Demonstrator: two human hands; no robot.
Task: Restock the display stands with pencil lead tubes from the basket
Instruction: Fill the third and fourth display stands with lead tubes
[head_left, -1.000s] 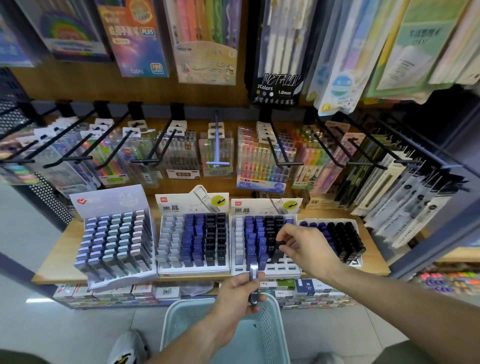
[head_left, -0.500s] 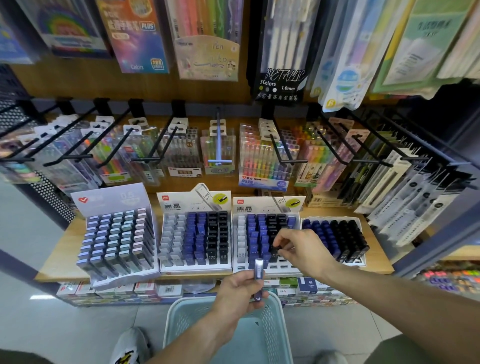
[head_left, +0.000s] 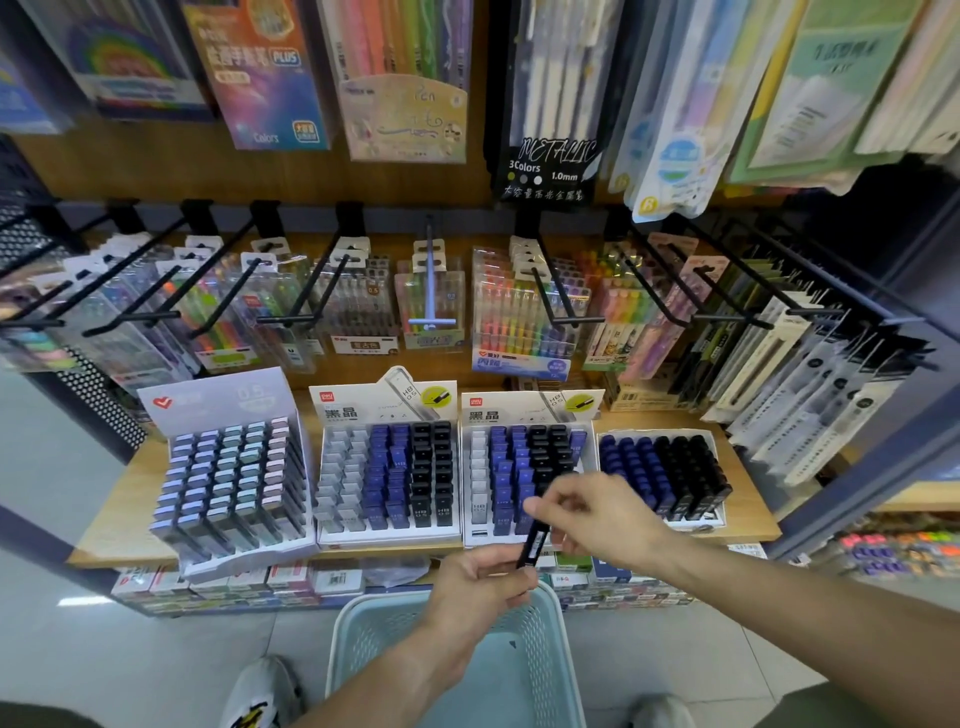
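A dark pencil lead tube (head_left: 533, 544) stands tilted just in front of the shelf edge. My left hand (head_left: 478, 587) grips its lower end, above the pale green basket (head_left: 524, 670). My right hand (head_left: 608, 514) pinches its upper end with thumb and fingertips. On the wooden shelf stand four display stands: a pastel one (head_left: 234, 467), a second stand (head_left: 389, 478) with grey, blue and black tubes, a third stand (head_left: 511, 467) right behind my hands, and a fourth stand (head_left: 665, 467) of blue and black tubes. The basket's contents are hidden by my arm.
Black hooks (head_left: 561, 291) with hanging pen packs jut out over the shelf, at head height above the stands. Boxed stock (head_left: 234, 577) is stacked under the shelf. A dark shelf frame (head_left: 857, 493) rises on the right. My shoes (head_left: 260, 691) stand on the tiled floor beside the basket.
My right hand has drawn back from the third stand towards me and now pinches the top of the tube that my left hand holds. My left hand has stayed over the basket.
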